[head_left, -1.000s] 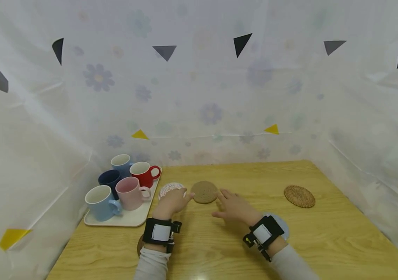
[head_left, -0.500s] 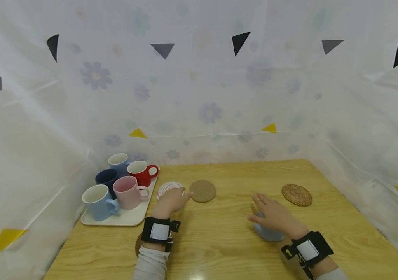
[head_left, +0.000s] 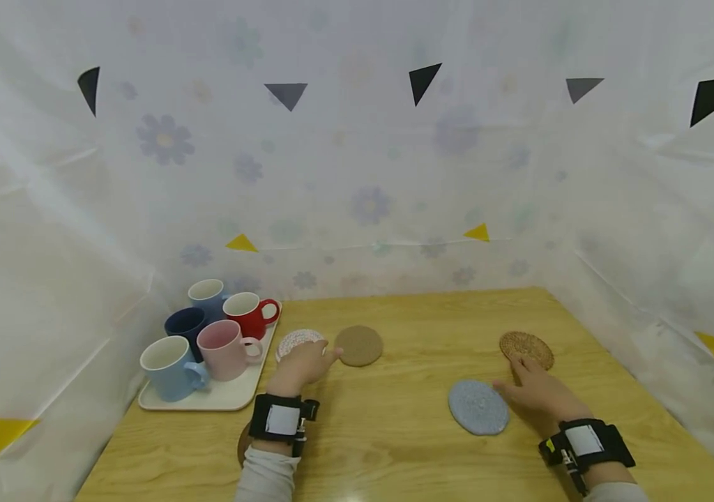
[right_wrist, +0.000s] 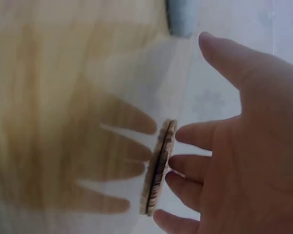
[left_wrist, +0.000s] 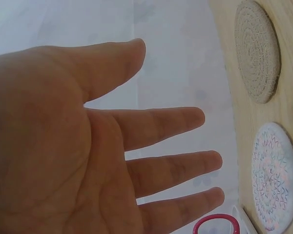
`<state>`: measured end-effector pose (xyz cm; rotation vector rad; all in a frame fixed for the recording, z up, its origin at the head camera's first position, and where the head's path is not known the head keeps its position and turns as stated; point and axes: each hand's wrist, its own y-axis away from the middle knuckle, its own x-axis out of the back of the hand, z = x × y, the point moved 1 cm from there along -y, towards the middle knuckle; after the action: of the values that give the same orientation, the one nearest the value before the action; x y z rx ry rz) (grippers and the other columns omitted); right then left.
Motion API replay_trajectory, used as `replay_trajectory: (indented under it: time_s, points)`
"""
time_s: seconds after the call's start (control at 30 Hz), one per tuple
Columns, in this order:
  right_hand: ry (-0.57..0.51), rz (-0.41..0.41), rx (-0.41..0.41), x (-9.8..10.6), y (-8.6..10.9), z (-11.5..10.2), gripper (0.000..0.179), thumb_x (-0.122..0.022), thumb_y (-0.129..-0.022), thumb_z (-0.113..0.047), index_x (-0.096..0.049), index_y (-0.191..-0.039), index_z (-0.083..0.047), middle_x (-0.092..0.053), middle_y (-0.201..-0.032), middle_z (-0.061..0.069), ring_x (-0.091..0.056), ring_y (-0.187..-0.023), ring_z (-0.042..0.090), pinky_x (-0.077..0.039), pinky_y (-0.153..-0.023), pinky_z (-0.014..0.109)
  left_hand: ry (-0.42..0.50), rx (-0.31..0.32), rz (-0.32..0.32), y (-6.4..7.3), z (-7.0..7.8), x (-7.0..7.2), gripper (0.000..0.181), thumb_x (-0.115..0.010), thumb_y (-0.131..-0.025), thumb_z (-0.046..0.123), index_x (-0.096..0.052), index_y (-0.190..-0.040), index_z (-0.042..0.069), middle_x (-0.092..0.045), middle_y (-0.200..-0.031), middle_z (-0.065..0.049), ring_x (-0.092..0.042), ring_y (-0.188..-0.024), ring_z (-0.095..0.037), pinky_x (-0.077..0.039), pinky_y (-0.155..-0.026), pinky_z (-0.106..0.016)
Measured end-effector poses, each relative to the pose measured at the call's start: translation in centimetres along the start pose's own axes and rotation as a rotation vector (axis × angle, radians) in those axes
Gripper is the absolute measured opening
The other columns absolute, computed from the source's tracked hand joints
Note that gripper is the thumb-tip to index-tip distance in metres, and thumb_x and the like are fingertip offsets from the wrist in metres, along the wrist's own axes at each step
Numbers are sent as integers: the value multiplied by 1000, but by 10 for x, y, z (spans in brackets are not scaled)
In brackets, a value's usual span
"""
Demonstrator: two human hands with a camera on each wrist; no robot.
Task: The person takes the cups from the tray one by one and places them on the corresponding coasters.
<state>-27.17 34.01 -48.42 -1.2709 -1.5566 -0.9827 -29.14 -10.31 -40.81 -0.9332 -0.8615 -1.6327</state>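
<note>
My right hand (head_left: 542, 390) is at the near edge of a woven brown coaster (head_left: 526, 348) on the right of the table. Its fingers are extended and hold nothing; in the right wrist view the fingertips are close to the coaster (right_wrist: 158, 168), and I cannot tell whether they touch. Left of that hand lies a grey-blue coaster (head_left: 479, 408). My left hand (head_left: 299, 366) hovers with spread fingers and nothing in them, partly covering a white speckled coaster (head_left: 297, 340) in the head view. Next to it lies a tan coaster (head_left: 359, 346).
On the left, a white tray (head_left: 238, 399) holds several mugs, among them a pink mug (head_left: 222, 352), a red mug (head_left: 245, 315) and a light blue mug (head_left: 169, 369). Behind the left wrist a dark brown round thing (head_left: 243, 444) shows partly. Patterned sheeting (head_left: 357, 174) surrounds the table.
My right hand has moved rightward from beside the tan coaster, passing over the grey-blue coaster and uncovering it, to the woven coaster. The left hand has stayed in nearly the same place.
</note>
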Motion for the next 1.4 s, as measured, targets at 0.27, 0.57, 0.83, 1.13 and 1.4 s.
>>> replay_trajectory:
  time_s: [0.27,0.57,0.83,1.13,1.4]
  points:
    - [-38,-12,-19,2,-7,6,95,-49,-95,-59,-20,-148,15,-15,-150,44,-17,-136,62,-24,-106,74,-9,1,0,-1,-2,-3,55,-44,-102,44,-51,-139,3,-55,-139,-21,-52,-128,-41,-42,-105,-57]
    - [-76,-60,-26,6,-21,6,95,-47,-96,-58,-16,-149,13,-10,-151,44,-12,-137,62,-21,-106,75,7,-46,-10,-1,3,-6,57,-43,-102,43,-51,-138,0,-57,-137,-21,-53,-127,-41,-43,-104,-55]
    - [-51,-5,3,5,-20,5,91,-49,-95,-59,-22,-150,8,-13,-153,40,-17,-137,60,-27,-103,74,-35,-35,-3,2,7,-7,57,-44,-102,45,-53,-137,2,-59,-135,-20,-55,-124,-40,-46,-101,-55]
    - [16,71,67,20,-8,-13,85,-53,-95,-53,-29,-147,11,-20,-151,40,-22,-136,60,-29,-104,72,-89,-15,16,7,14,-5,58,-46,-100,49,-55,-136,6,-61,-130,-20,-59,-117,-41,-49,-93,-57]
    - [48,149,108,27,12,-15,82,-57,-94,-50,-33,-146,9,-26,-150,38,-27,-136,58,-34,-102,69,-157,-14,29,19,13,-10,55,-51,-98,47,-56,-135,7,-58,-134,-22,-51,-126,-44,-42,-102,-61]
